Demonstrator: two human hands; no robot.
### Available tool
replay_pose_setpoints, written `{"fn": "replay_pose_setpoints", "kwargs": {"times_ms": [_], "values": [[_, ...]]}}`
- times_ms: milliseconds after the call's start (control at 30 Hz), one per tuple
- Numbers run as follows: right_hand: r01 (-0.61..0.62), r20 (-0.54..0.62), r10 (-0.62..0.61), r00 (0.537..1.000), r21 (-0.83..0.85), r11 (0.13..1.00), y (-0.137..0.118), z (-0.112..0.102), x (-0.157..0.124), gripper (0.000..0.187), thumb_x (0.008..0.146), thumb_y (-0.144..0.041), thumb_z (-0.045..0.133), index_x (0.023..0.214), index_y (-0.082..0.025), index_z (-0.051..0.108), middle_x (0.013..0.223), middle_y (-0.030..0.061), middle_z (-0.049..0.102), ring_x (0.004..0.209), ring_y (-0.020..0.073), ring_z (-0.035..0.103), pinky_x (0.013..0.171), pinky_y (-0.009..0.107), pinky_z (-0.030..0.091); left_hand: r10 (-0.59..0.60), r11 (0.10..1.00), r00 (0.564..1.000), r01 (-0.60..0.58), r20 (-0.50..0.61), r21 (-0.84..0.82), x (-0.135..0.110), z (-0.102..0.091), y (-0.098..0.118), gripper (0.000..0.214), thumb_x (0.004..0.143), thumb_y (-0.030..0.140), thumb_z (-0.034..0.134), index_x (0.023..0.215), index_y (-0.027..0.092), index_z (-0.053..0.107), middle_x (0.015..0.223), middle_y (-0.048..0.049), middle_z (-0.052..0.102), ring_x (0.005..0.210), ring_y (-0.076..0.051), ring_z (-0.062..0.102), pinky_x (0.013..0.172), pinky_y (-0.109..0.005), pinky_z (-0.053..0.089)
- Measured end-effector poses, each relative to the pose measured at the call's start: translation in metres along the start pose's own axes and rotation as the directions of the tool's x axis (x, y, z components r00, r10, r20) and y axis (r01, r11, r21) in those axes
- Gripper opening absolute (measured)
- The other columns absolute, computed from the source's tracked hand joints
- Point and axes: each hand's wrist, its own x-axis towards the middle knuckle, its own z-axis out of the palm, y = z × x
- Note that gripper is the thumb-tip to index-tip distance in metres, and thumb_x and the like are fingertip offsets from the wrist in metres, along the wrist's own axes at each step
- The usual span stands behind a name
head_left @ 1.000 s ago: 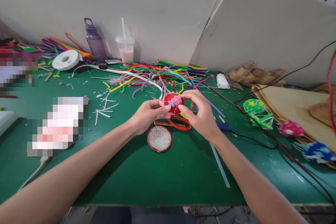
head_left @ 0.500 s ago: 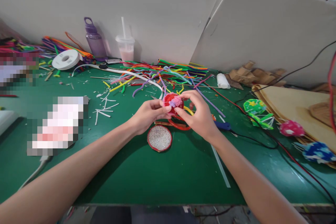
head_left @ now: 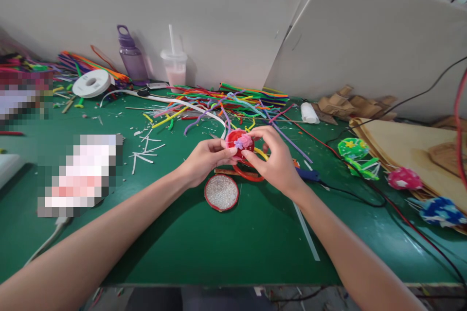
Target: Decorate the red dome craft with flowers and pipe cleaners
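Observation:
Both my hands meet above the middle of the green table (head_left: 204,243). My left hand (head_left: 204,158) is closed on the left side of a small red round craft piece (head_left: 235,143) topped with a pink and purple flower (head_left: 243,142). My right hand (head_left: 274,160) pinches the same piece from the right, thumb and fingertips at the flower. Just below them lies a red-rimmed disc of white beads (head_left: 221,192), and red-handled scissors (head_left: 250,173) lie partly hidden under my right hand.
A heap of coloured pipe cleaners (head_left: 233,102) lies behind my hands. A purple bottle (head_left: 130,56), a pink drink cup (head_left: 175,65) and a white tape roll (head_left: 91,82) stand at the back. Finished ornaments (head_left: 355,153), wooden sheets (head_left: 408,146) and cables (head_left: 383,199) lie at right.
My right hand has shifted slightly left and down, its fingers closing in on the flower. My left hand has stayed where it was.

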Motion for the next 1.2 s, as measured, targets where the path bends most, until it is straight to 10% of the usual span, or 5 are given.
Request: {"fn": "replay_pose_setpoints", "kwargs": {"times_ms": [300,500,933,1033,1200], "values": [[-0.161,-0.307,0.306,0.901,0.419,0.894,0.017,-0.022,0.012,0.018,0.090,-0.030,0.046,0.085,-0.019,0.060,0.080,0.0026,0.062,0.071,0.0126,0.057,0.054,0.024,0.040,0.063,0.998,0.997,-0.062,-0.037,0.013,0.004,-0.010,0.003,0.015,0.069,0.023,0.075,0.074,0.011,0.066,0.075,0.0001,0.063,0.070,-0.009,0.061,0.073,-0.023,0.053],[-0.309,-0.211,0.451,0.867,0.482,0.820,0.030,-0.012,0.009,0.029,0.093,-0.041,0.039,0.075,-0.020,0.049,0.067,-0.0011,0.054,0.054,0.0098,0.047,0.044,0.021,0.031,0.096,0.995,0.994,-0.097,-0.055,-0.005,0.004,-0.013,0.009,0.018,0.071,0.026,0.074,0.081,0.013,0.069,0.083,-0.0029,0.066,0.076,-0.011,0.060,0.073,-0.023,0.052],[-0.325,0.012,0.334,0.943,0.264,0.908,0.006,-0.005,0.006,0.039,0.091,-0.042,0.045,0.057,-0.021,0.042,0.045,-0.0049,0.041,0.043,0.0108,0.041,0.048,0.026,0.036,0.088,0.993,0.991,-0.095,-0.101,-0.066,-0.002,-0.012,0.016,0.019,0.069,0.027,0.076,0.079,0.013,0.068,0.078,-0.0023,0.065,0.073,-0.010,0.061,0.072,-0.022,0.054],[-0.248,-0.015,0.263,0.965,0.280,0.927,0.006,-0.003,0.007,0.010,0.086,-0.030,0.053,0.084,-0.021,0.056,0.062,-0.0021,0.057,0.051,0.0124,0.052,0.052,0.025,0.042,0.086,0.994,0.992,-0.093,-0.095,-0.066,-0.001,-0.012,0.016,0.018,0.069,0.027,0.076,0.077,0.013,0.068,0.077,-0.0017,0.065,0.072,-0.010,0.061,0.072,-0.022,0.054],[-0.071,-0.160,0.086,0.983,0.093,0.993,0.005,-0.007,0.005,0.012,0.088,-0.023,0.050,0.091,-0.021,0.061,0.080,0.0043,0.066,0.072,0.0176,0.063,0.063,0.029,0.050,0.098,0.994,0.992,-0.102,-0.080,-0.047,-0.001,-0.014,0.016,0.017,0.071,0.027,0.075,0.078,0.013,0.068,0.078,-0.0015,0.065,0.073,-0.010,0.061,0.072,-0.022,0.054]]}}
